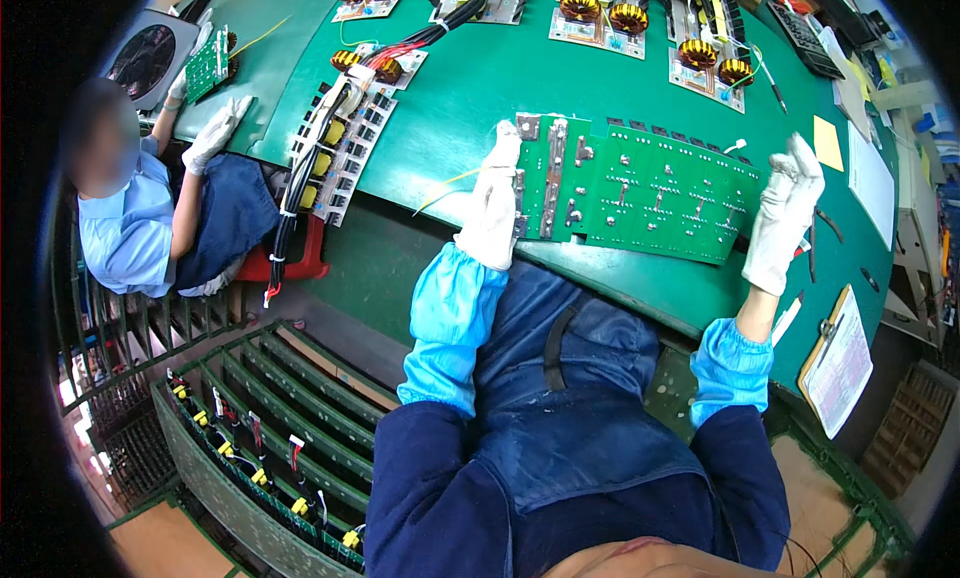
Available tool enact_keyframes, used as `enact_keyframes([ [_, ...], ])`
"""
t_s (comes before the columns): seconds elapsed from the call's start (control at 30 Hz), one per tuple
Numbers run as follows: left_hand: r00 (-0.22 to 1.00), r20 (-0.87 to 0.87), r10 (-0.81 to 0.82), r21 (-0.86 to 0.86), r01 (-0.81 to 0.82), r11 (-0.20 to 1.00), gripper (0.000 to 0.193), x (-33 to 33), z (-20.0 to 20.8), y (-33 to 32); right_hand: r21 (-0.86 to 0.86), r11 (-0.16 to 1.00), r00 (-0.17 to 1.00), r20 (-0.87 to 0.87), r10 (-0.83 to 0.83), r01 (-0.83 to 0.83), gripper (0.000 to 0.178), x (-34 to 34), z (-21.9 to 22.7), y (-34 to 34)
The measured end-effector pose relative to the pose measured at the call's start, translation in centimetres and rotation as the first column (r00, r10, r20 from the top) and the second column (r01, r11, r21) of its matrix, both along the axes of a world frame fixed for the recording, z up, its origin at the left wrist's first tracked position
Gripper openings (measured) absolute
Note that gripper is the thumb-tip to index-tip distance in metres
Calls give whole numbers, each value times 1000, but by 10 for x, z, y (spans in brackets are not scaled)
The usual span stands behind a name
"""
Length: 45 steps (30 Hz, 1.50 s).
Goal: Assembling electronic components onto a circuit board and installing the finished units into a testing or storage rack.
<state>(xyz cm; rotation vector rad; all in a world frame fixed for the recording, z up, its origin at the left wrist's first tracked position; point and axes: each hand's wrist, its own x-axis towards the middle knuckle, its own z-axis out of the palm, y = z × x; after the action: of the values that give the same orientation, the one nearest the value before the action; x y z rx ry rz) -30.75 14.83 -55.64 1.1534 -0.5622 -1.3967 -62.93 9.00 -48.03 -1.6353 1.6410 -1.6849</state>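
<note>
At nine o'clock a co-worker (125, 213) in a light blue top sits at the bench (470, 78), gloved hands near a small green board (207, 66). At seven o'clock a slotted rack (265, 458) stands on the floor with green boards upright in its slots. At ten to eleven o'clock a long assembly with yellow parts and black cabling (325, 163) lies across the bench edge.

The left hand (492, 203), in a white glove with a blue sleeve cover, grips the left end of the large green circuit board (640, 193); its fingers are closed over the edge beside two metal strips. The board lies near centre, at the front edge of the bench, solder side up, slightly tilted down to the right.

The right hand (785, 213), likewise gloved, holds the board's right end at three o'clock, fingers curled about the edge.

At twelve to one o'clock, boards with copper-wound coils (600, 13) rest further back. At four o'clock a clipboard (838, 363) lies at the bench corner, and a yellow note (828, 143) sits at two o'clock.
</note>
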Motion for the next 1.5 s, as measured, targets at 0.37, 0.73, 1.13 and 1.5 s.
enact_keyframes([
  [0.37, 997, 48, -57, -124, 62, 990, 63, -11, 4, -15, 93, 791, 335, -872, 358, -604, 35, 104, 58, -6],
  [0.73, 995, -66, -78, -48, 75, 996, 61, -11, 29, -11, 75, 872, 237, -948, 213, -484, 43, 118, 56, 14],
  [1.13, 991, 25, -130, -191, 133, 973, 46, 0, -15, -2, -5, 886, 380, -905, 193, -463, 42, 116, 62, 7],
  [1.5, 984, -14, -175, -165, 170, 972, 46, 3, -33, -14, 47, 853, 391, -875, 286, -520, 42, 103, 50, -5],
])
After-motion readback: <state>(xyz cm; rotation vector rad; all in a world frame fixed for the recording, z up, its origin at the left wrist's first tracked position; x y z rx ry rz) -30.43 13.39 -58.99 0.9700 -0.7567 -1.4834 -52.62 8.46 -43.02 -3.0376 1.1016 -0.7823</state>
